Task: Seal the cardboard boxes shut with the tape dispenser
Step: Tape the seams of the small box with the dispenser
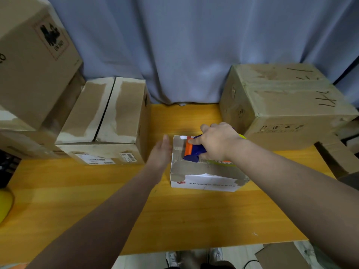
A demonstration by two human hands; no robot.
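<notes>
A small white and grey cardboard box (206, 177) lies in the middle of the wooden table (97, 200). My right hand (217, 142) grips a blue and orange tape dispenser (193, 150) and holds it down on the top of this box, near its far left corner. A yellow-green tape roll (223, 162) shows under my wrist. My left hand (161, 154) is flat, with straight fingers against the box's left side.
An unsealed brown box (104, 117) with a dark gap between its flaps stands at the left. Larger boxes (33, 61) are stacked behind it. A big taped box (283, 101) stands at the right. A blue curtain (184, 45) hangs behind. A yellow object (4, 202) lies at the left edge.
</notes>
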